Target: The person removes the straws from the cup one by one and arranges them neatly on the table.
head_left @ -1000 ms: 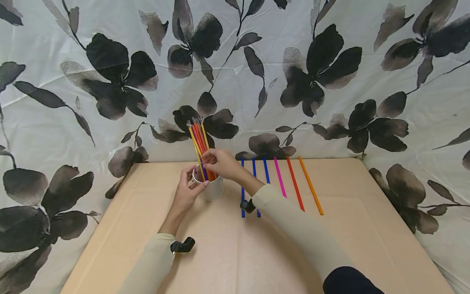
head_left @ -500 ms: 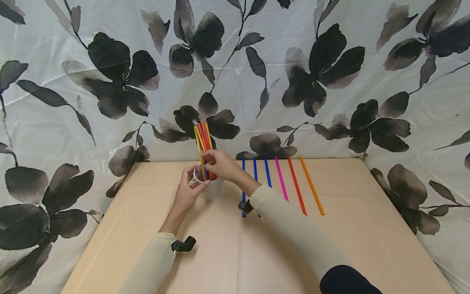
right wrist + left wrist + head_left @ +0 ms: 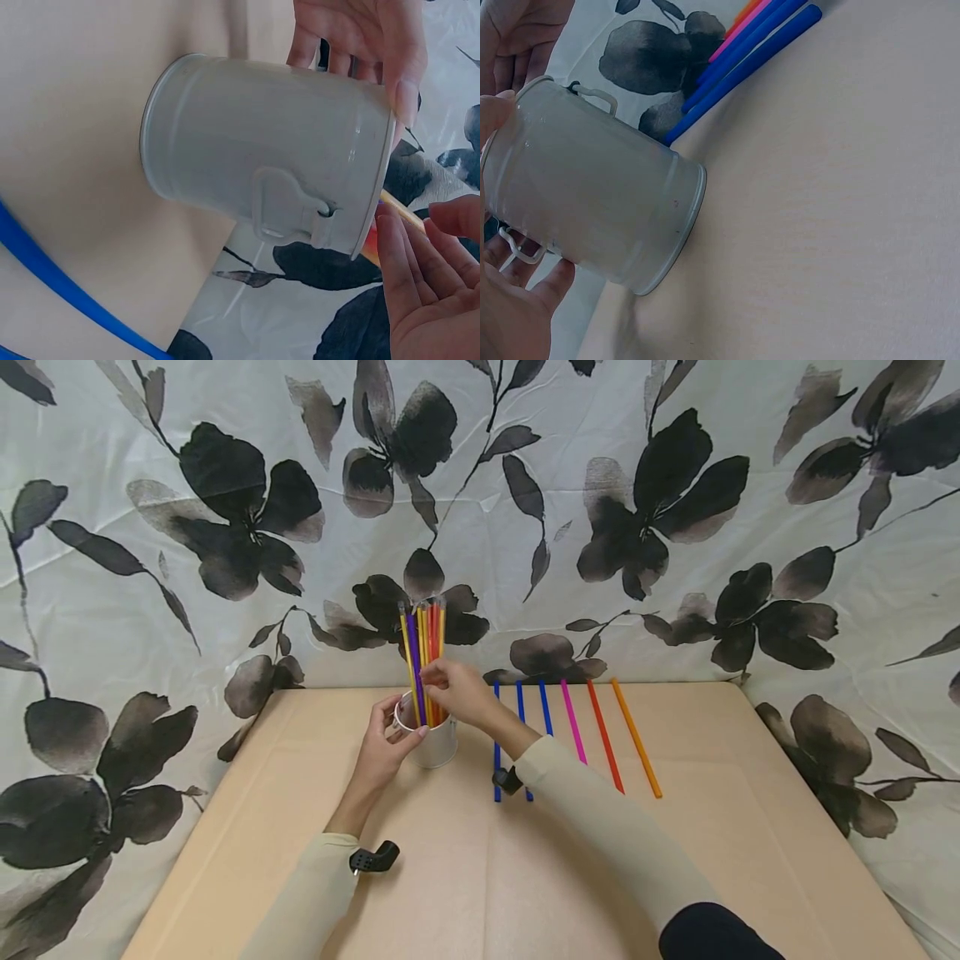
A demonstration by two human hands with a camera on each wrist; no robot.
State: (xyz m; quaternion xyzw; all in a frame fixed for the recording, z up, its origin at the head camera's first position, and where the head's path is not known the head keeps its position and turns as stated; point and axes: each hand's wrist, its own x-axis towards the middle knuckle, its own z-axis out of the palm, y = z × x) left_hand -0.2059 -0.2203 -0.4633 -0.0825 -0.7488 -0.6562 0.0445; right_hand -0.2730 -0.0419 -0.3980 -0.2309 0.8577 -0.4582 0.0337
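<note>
A white metal bucket [image 3: 437, 752] with small side handles stands on the table, left of the middle. My left hand [image 3: 380, 752] holds it from the left, thumb at the near rim and fingers round the far side. Several pencils [image 3: 415, 652], yellow, purple, orange and red, stand in the bucket, with eraser ends up. My right hand [image 3: 455, 692] is just above the rim with its fingertips against the pencils. In the right wrist view the thumb and fingers [image 3: 420, 274] of that hand are apart, and the pencils show behind them. The pencils' lower ends are hidden inside the bucket.
Right of the bucket lies a row of slim coloured sticks: blue sticks [image 3: 545, 706], a pink stick [image 3: 573, 720], a red stick [image 3: 604, 735] and an orange stick [image 3: 637, 739]. The right forearm [image 3: 592, 810] crosses over some of them. Behind the table [image 3: 735, 827] hangs a floral cloth [image 3: 510, 510].
The pencils have gone from a tight, left-leaning bunch to a wider, more upright spread, with purple now showing at the left. My right hand has shifted slightly; the left stays on the bucket.
</note>
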